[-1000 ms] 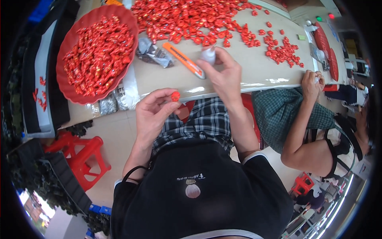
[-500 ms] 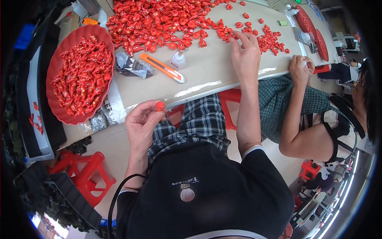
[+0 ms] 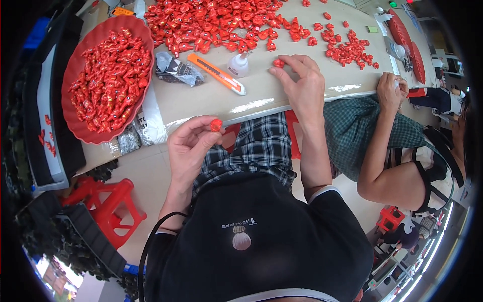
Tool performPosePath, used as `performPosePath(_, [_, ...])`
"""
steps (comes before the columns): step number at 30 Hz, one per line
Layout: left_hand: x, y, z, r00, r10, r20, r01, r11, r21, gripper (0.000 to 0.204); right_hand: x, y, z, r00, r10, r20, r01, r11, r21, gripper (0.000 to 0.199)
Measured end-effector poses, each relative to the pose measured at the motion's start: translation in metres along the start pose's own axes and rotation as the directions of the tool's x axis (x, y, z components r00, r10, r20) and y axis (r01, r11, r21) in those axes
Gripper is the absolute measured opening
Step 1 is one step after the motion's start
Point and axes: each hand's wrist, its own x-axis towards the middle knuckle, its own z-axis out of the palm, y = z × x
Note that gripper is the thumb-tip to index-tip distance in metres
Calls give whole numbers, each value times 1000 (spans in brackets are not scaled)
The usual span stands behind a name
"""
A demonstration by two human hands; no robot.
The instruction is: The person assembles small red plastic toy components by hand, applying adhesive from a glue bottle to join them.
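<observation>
Red piece (image 3: 216,124) — left hand (image 3: 188,148)

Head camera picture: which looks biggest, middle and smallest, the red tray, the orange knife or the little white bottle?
1. Red tray, by far the biggest.
2. Orange knife.
3. White bottle, smallest.

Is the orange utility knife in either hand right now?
No, the utility knife lies on the table, untouched, between the plastic bag and the small bottle.
</observation>
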Motion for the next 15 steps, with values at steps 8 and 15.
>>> performPosePath(8, [0, 0, 2, 999, 30, 16, -31, 998, 55, 26, -37, -50, -30, 937, -270, 221, 92, 802, 591, 28])
performPosePath(15, [-3, -2, 1, 996, 20, 88, -22, 999, 23, 25, -50, -53, -25, 883, -222, 414, -161, 684, 711, 24])
